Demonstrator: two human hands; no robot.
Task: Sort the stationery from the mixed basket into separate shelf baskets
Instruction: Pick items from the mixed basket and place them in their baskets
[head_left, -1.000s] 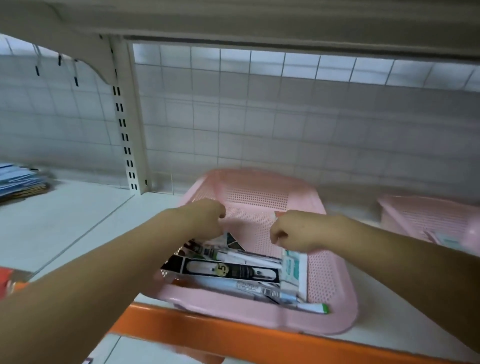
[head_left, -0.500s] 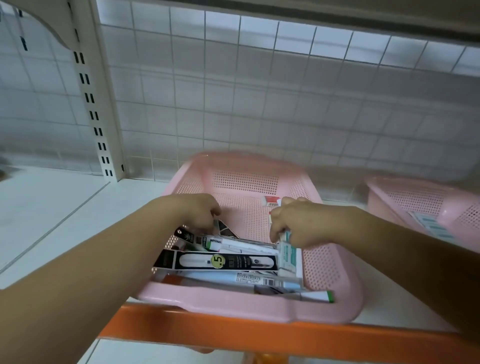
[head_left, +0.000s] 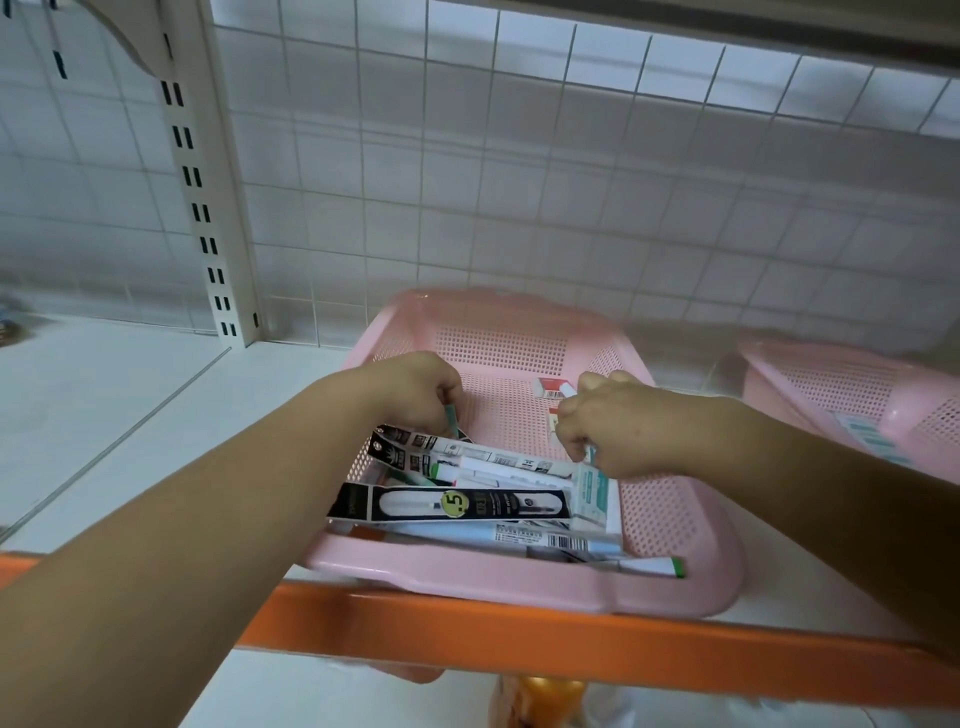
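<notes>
A pink mixed basket (head_left: 670, 525) sits on the white shelf, holding several packs of pens and refills, among them a black pack marked .5 (head_left: 452, 503) and a green-capped marker (head_left: 652, 565). My left hand (head_left: 415, 392) is inside the basket at its left, fingers curled round a thin green-tipped pen (head_left: 451, 418). My right hand (head_left: 610, 426) is at the basket's middle right, fingers curled round a white pen with a teal-and-white pack (head_left: 592, 491) just under it. Two small red-and-white erasers (head_left: 550, 387) lie on the basket floor beyond my right hand.
A second pink basket (head_left: 852, 395) with a teal-striped pack inside stands at the right. The shelf's orange front edge (head_left: 519, 634) runs below. A slotted white upright (head_left: 208, 208) and a wire grid back wall stand behind. White shelf surface lies to the left.
The view has moved closer and tilted. My left hand now holds a green-tipped pen. My right hand has lifted slightly, uncovering the erasers behind it.
</notes>
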